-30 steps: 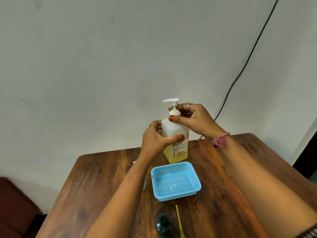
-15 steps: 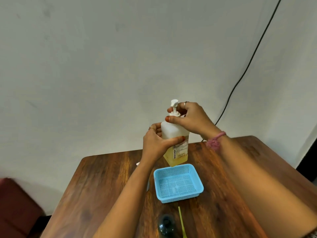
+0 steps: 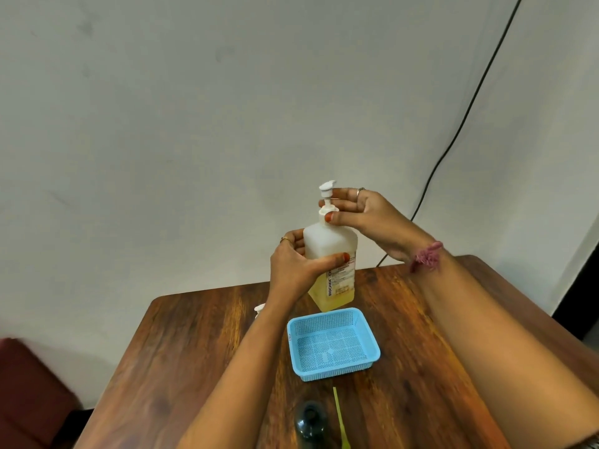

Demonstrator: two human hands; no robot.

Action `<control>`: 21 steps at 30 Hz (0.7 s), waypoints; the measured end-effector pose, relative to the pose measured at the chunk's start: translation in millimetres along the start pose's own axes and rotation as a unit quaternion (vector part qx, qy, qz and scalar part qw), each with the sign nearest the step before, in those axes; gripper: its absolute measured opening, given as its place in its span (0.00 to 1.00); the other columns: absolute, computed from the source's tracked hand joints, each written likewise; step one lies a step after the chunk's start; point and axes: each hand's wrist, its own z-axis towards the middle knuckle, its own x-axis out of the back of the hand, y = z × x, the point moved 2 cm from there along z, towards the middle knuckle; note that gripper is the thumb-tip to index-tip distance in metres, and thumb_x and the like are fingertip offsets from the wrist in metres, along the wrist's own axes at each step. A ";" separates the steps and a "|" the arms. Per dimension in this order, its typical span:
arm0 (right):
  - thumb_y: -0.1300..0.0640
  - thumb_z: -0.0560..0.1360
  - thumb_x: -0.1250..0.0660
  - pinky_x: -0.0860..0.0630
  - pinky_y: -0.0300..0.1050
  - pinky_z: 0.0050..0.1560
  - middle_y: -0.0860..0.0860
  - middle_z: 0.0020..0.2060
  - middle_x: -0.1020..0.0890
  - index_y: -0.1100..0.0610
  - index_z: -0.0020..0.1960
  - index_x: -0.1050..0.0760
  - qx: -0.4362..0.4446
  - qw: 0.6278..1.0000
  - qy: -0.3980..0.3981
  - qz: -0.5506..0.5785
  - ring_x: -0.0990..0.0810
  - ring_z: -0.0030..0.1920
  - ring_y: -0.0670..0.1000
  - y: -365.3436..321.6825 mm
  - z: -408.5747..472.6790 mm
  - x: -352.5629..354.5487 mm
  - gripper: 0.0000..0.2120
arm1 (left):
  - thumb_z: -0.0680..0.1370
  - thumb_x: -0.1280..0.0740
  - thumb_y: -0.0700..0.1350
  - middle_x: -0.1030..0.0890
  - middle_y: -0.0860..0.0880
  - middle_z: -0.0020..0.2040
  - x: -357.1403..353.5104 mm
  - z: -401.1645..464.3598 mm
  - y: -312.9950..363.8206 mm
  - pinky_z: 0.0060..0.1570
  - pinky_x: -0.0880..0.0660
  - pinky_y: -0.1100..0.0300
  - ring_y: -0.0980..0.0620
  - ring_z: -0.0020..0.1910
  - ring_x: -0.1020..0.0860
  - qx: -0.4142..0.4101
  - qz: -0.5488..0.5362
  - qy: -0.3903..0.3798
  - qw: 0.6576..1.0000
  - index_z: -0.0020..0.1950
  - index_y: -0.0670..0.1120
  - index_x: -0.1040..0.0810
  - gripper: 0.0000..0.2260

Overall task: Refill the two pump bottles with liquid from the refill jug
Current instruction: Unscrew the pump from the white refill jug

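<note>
The left hand [image 3: 296,267] gripped the pump bottle [image 3: 330,257] around its middle, thumb across the label, holding it tilted above the far end of the wooden table [image 3: 201,345]. The right hand [image 3: 366,218] pinched the white pump collar [image 3: 328,211] between thumb and fingers. A blue mesh basket [image 3: 334,345] sat just below the bottle

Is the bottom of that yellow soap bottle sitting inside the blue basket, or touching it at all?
Cannot tell. In the head view the pump bottle, gripped by the left hand, has its base right at the blue basket's far rim, with no clear gap or contact.
</note>
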 end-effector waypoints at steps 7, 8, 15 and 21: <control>0.54 0.69 0.26 0.24 0.39 0.50 0.46 0.49 0.19 0.52 0.64 0.29 0.036 0.986 0.128 -0.103 0.21 0.50 0.44 1.5 -4.7 -7.0 0.26 | 0.60 0.19 0.54 0.21 0.52 0.55 0.1 -3.2 0.4 0.50 0.20 0.58 0.55 0.51 0.20 -0.003 -0.001 -0.001 1.000 0.60 0.50 0.30 0.33; 0.56 0.71 0.28 0.23 0.40 0.52 0.46 0.51 0.18 0.52 0.66 0.31 0.021 0.993 0.107 -0.051 0.20 0.51 0.44 1.5 -4.7 -6.4 0.25 | 0.59 0.19 0.54 0.21 0.52 0.55 0.6 -3.4 0.0 0.51 0.20 0.56 0.55 0.51 0.20 -0.001 -0.004 0.001 1.000 0.61 0.50 0.29 0.34; 0.50 0.68 0.25 0.26 0.38 0.49 0.47 0.48 0.22 0.50 0.65 0.32 0.056 0.975 0.166 -0.134 0.23 0.51 0.45 5.0 -9.5 -11.4 0.29 | 0.57 0.19 0.57 0.20 0.51 0.55 1.7 -7.3 1.7 0.51 0.20 0.55 0.56 0.51 0.20 -0.008 0.003 -0.001 1.000 0.58 0.52 0.29 0.34; 0.53 0.74 0.33 0.28 0.35 0.45 0.46 0.56 0.21 0.50 0.68 0.34 0.053 0.987 0.149 -0.041 0.23 0.55 0.44 5.8 -11.8 -11.3 0.24 | 0.53 0.22 0.62 0.20 0.53 0.54 2.3 -10.2 3.4 0.50 0.20 0.55 0.57 0.50 0.20 -0.003 0.002 -0.006 1.000 0.59 0.52 0.29 0.38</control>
